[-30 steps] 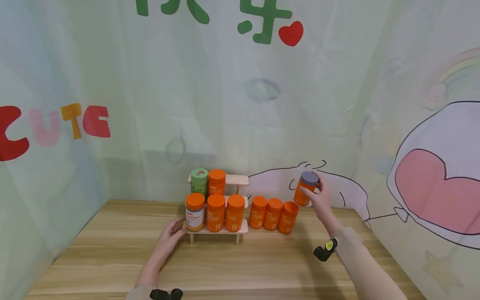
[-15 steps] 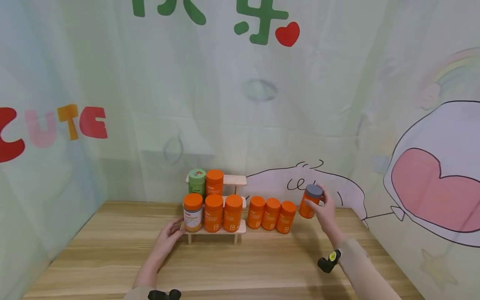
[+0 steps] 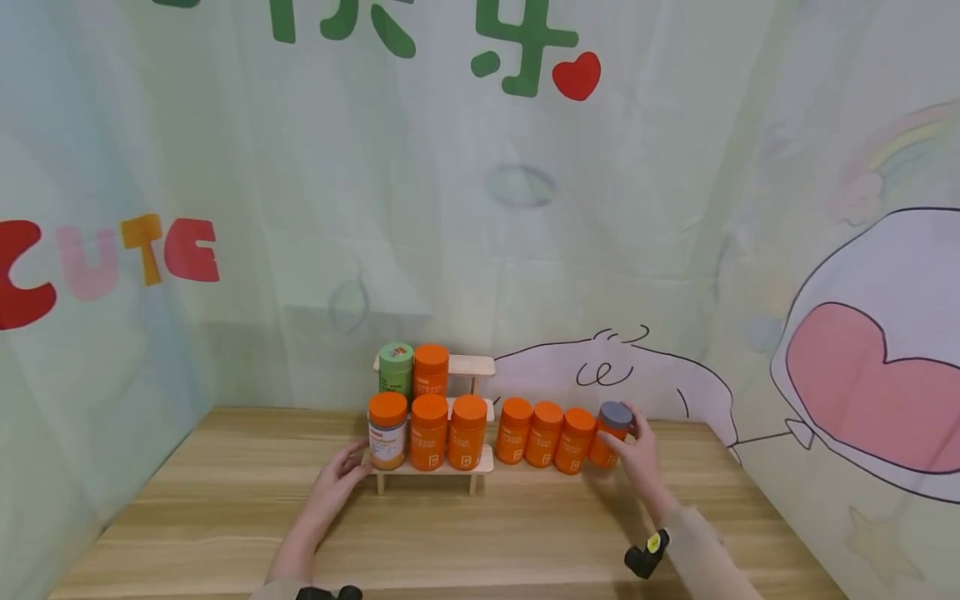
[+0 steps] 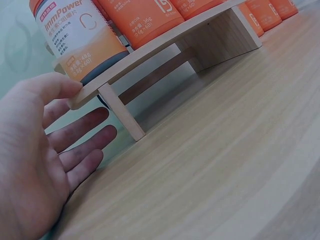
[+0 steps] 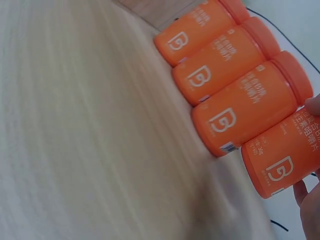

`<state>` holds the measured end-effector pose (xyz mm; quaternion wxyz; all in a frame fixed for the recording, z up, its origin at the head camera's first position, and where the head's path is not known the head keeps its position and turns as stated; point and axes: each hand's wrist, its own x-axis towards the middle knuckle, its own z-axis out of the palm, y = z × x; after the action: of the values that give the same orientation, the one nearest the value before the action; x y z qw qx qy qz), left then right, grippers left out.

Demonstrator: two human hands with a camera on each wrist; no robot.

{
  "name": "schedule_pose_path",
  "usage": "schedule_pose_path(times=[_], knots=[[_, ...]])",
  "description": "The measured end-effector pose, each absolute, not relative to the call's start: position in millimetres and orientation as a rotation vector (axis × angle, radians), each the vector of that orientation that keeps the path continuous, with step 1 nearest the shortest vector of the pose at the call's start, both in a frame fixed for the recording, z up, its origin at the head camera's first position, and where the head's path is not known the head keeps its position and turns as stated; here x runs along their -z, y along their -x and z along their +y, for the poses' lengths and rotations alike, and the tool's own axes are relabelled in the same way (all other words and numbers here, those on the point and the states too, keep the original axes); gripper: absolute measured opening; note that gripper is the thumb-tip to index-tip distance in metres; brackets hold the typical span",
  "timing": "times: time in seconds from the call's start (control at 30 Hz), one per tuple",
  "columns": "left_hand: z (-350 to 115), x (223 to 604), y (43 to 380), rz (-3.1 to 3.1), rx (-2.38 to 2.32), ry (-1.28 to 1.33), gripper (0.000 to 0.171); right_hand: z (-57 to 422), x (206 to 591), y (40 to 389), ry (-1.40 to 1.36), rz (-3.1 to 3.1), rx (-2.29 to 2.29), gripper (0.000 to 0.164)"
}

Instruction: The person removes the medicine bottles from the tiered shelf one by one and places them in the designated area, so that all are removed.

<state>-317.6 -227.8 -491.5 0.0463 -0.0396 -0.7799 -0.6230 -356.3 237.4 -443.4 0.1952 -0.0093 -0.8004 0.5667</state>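
My right hand (image 3: 637, 457) grips an orange supplement bottle with a grey lid (image 3: 615, 415), fingers and thumb around its upper part. In the right wrist view this held bottle (image 5: 285, 155) is close over the table, at the end of a row of three orange-lidded bottles (image 5: 245, 105). My left hand (image 3: 336, 483) pinches the left end of a stepped wooden display rack (image 4: 112, 75), its thumb on the lowest shelf's edge. Its other fingers are spread below the shelf. Just above that thumb stands a bottle with a white label and orange lid (image 4: 80, 35).
Two more orange bottles (image 3: 429, 433) stand on the lowest shelf. A green bottle (image 3: 396, 371) and an orange bottle (image 3: 432, 371) are higher on the rack, partly hidden. The wooden table (image 3: 450, 533) reaches a printed cloth backdrop (image 3: 420, 217) behind and at both sides.
My right hand has lowered the grey-lidded bottle to the right end of the bottle row, first drifting slightly right, then left. The left hand stays at the rack.
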Motion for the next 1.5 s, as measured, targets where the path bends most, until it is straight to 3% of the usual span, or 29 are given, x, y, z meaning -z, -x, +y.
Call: schedule_pose_path(times=[0.7, 1.5], knots=[[-225.9, 492.1, 317.5, -2.389, 1.893, 0.108, 0.050, 239.7, 469.2, 357.4, 0.060, -2.239, -1.652, 0.065], [-226.4, 489.6, 315.1, -2.404, 1.895, 0.103, 0.051, 238.5, 473.6, 361.1, 0.089, -2.228, -1.693, 0.069]])
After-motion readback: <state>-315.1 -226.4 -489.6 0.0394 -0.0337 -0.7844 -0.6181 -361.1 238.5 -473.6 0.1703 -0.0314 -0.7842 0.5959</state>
